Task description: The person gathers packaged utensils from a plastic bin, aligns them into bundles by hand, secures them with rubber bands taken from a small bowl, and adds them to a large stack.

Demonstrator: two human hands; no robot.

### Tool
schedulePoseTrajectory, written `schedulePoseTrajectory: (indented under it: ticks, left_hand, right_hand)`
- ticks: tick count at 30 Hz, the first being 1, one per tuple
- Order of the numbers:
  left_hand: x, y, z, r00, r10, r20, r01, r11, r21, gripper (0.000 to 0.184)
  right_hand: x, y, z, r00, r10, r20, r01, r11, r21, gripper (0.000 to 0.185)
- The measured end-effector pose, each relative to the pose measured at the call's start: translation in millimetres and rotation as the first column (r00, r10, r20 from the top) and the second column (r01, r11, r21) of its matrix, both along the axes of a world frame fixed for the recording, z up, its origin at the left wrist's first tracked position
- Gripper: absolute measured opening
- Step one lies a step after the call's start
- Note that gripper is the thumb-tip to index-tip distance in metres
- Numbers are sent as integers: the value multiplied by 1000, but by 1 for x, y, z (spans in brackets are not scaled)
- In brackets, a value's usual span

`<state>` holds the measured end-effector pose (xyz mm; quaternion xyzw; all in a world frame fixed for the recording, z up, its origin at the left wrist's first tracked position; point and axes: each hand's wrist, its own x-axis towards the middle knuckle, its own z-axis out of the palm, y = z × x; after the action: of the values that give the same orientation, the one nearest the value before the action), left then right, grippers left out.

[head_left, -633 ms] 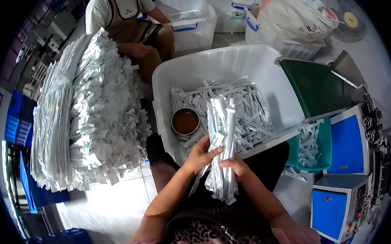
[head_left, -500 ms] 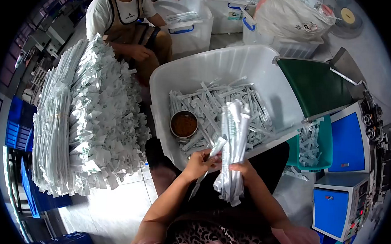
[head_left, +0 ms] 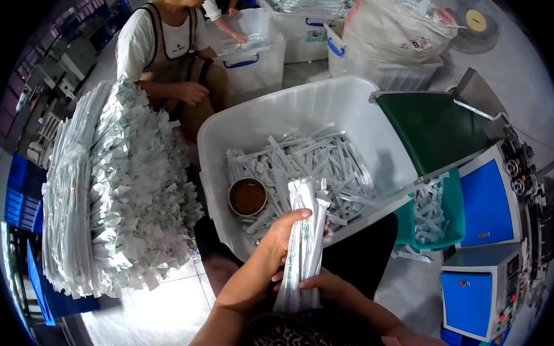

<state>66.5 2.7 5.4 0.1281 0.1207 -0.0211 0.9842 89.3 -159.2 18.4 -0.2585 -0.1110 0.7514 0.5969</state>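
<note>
White and silvery, the bundle of slim wrapped packets [head_left: 305, 242] is held upright in the view, directly between the hands, its long axis running from the wearer's lap towards the tub [head_left: 305, 103]. Its upper end shows against the tub's interior, and its lower end is close to the wearer's body. The left hand [head_left: 279, 232] is nearer the upper end, clasping it from the left with the thumb laid across the front; the right hand [head_left: 328, 285] grips lower down, from the right. Both are closed on the same bundle, one higher than the other (how far the fingers wrap behind it, I cannot tell).

The packets look thin, long and crinkled, roughly side by side, with faint green print and slightly uneven tips. Similar loose packets [head_left: 277, 160] lie crisscross in the tub, around the right and far sides of a round bowl [head_left: 230, 202] with brown contents. A tall stack of packets [head_left: 140, 198] stands left of the tub, a green belt [head_left: 427, 130] meets its right rim, and a teal bin [head_left: 454, 212] sits beside it. Beyond the stack sits another person [head_left: 176, 63].
</note>
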Motion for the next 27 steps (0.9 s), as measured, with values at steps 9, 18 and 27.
schedulePoseTrajectory:
  ticks: [9,18,27]
  left_hand:
    - [-28,8,-2,961,127,-247,-81,979,187,35]
    - [-36,-18,18,961,-167,220,160,986,51,58]
    - [-61,2,12,999,36,12,-37,936,351,37]
  right_hand:
    - [71,73,70,-490,-495,718,-1,823,568,66]
    - [77,96,79,173,-273,946,-325,891,316,12]
    - [59,146,40,329,-48,943,-237,963,132,42]
